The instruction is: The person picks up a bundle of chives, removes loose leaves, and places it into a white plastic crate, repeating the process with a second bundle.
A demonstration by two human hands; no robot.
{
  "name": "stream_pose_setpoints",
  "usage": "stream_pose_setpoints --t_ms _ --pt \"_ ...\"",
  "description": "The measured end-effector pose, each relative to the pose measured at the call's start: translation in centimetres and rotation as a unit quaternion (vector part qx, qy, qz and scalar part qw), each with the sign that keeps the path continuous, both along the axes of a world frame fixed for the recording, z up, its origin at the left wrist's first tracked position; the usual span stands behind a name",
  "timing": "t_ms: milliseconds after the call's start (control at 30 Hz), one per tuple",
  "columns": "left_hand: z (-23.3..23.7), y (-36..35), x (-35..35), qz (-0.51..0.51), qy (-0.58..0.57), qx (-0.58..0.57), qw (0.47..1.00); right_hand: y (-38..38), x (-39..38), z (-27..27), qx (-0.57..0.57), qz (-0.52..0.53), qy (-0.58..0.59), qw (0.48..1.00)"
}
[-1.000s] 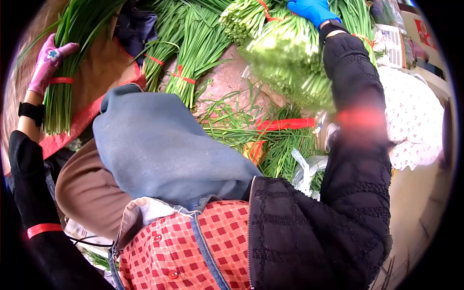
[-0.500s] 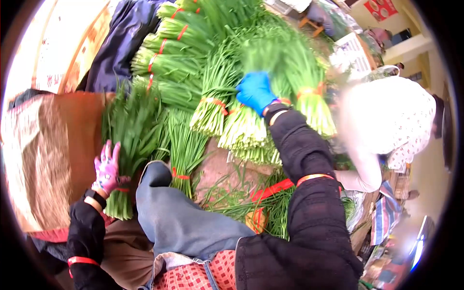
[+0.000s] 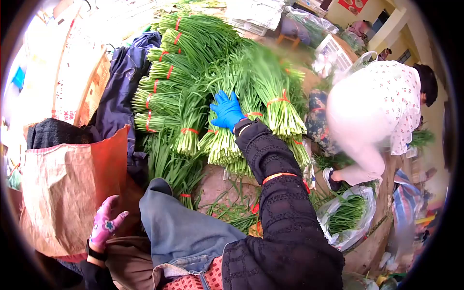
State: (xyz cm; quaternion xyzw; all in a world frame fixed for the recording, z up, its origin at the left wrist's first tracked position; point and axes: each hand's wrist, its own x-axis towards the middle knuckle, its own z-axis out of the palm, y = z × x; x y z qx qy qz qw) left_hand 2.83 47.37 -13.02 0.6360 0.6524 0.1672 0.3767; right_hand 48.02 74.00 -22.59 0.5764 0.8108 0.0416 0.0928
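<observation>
Blue-gloved right hand (image 3: pixel 226 113), spread wide, atop green bundle (image 3: pixel 220 146) (red-banded)

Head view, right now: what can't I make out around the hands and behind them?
Head view, all of it:
Palm of the right hand: hidden by the hand's own back.
Chive bundle to that hand's right: leaf tips lost in blur.
Left sleeve: cut off by the bottom edge.
Red poster: cut off by the top edge, print too small to read.

right hand (image 3: pixel 227 113) is covering part of a green bunch (image 3: pixel 220 149); neighbouring leaf tips (image 3: pixel 265 60) are blurring; bottom edge is cutting off left sleeve (image 3: pixel 96 277)
</observation>
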Motion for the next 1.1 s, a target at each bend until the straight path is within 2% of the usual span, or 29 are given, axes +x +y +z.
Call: stream_pose_setpoints --t_ms 100,167,233,367,500,567,667,800,967,1033,1100 --pt "3.0 -3.4 -0.2 0.042 -0.034 0.043 0.998 -1.1 -0.6 0.7 -0.028 -0.04 -0.013 0.999" --pt "4.7 -5.5 0.0 0.087 -0.117 0.033 0.989 -1.9 -1.0 1.3 -0.053 -0.08 0.002 0.995" --pt "6.8 -6.8 0.3 0.101 -0.146 0.001 0.984 -3.0 -1.8 2.9 -0.073 -0.124 0.02 0.989" --pt "7.5 -8.0 -0.7 0.058 -0.131 0.036 0.989 -5.6 -1.9 1.2 0.073 -0.192 0.149 0.967" --pt "8.1 -7.6 -1.6 0.031 -0.102 0.022 0.994 -7.7 -1.8 -0.9 0.189 -0.197 0.133 0.953" --pt "8.5 -8.0 -2.2 0.02 -0.1 0.027 0.994 -7.9 -1.1 -0.5 0.12 -0.192 0.173 0.959" --pt "8.7 -8.5 -2.9 0.063 -0.131 -0.003 0.989 -7.1 0.1 -2.1 0.142 -0.172 0.161 0.961" --pt "8.0 -8.5 -4.0 0.079 -0.183 -0.02 0.98 -7.5 0.2 -1.7 0.14 -0.142 0.154 0.968" --pt "7.7 -1.2 -0.1 0.013 -0.213 -0.031 0.977 -7.7 0.7 -2.6 0.16 -0.136 0.164 0.964" --pt "6.1 3.8 3.5 -0.038 -0.311 -0.101 0.944 -8.0 0.4 -2.2 0.153 -0.145 0.166 0.963" --pt "3.3 8.9 7.8 -0.061 -0.339 -0.149 0.927 -8.2 0.0 -1.9 0.15 -0.155 0.146 0.966"
